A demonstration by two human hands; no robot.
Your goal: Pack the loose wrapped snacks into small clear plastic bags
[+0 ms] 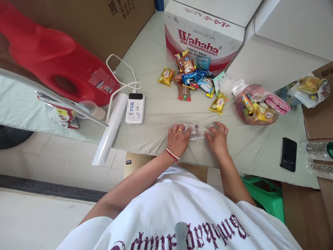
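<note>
A small bundle in clear crinkled plastic [197, 132], with a dark patch inside, lies on the cloth-covered table [158, 118] in front of me. My left hand [178, 141], with a ring and bracelets, has its fingers curled over the bundle's left end. At the right end, my right hand [218, 139] grips the twisted plastic between thumb and fingertips. What exactly is wrapped inside I cannot make out. Beyond my hands lies a pile of small wrapped snacks [191, 78], and a gold-wrapped snack [219, 103] is the nearest of them.
A pink bowl of snacks [241, 116] stands right, near a black phone [288, 154] and clear bottles [316, 151]. Left are a white power bank [135, 108] with a cable, a plastic film roll [110, 130] and a large red jug [59, 66]. A Wahaha carton [203, 38] stands behind.
</note>
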